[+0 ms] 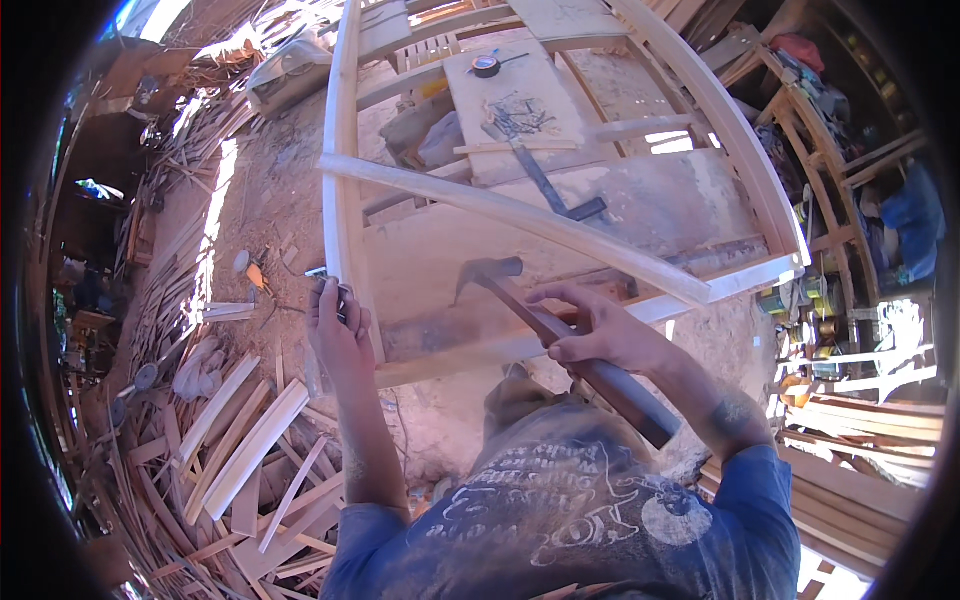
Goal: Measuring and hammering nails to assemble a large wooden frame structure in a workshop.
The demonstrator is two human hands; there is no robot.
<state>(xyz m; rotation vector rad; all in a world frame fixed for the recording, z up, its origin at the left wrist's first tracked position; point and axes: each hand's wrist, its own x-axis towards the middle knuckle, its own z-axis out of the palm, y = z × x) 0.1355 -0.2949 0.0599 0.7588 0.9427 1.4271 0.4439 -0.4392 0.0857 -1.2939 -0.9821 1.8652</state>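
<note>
My right hand (610,335) grips a claw hammer (525,308) by its handle, with thumb and index finger loosely apart on top. The head of the hammer points forward over the boards, and its thick handle end reaches back toward my shirt. My left hand (340,325) is closed on something small and dark with a pale tip, beside the left rail of a wooden frame (340,110); its kind is unclear. Across the frame lies a loose wooden slat (520,222), slanting from the left rail to the near right. Beyond it rests a dark square-like tool (545,182).
A pile of nails (522,116) and a round black-and-orange item (486,66) lie on a board (510,165). Offcuts (255,450) cover the floor at left, near an orange-handled thing (258,277). Wooden shelving (815,170) stands at right, with stacked planks (860,430) nearby.
</note>
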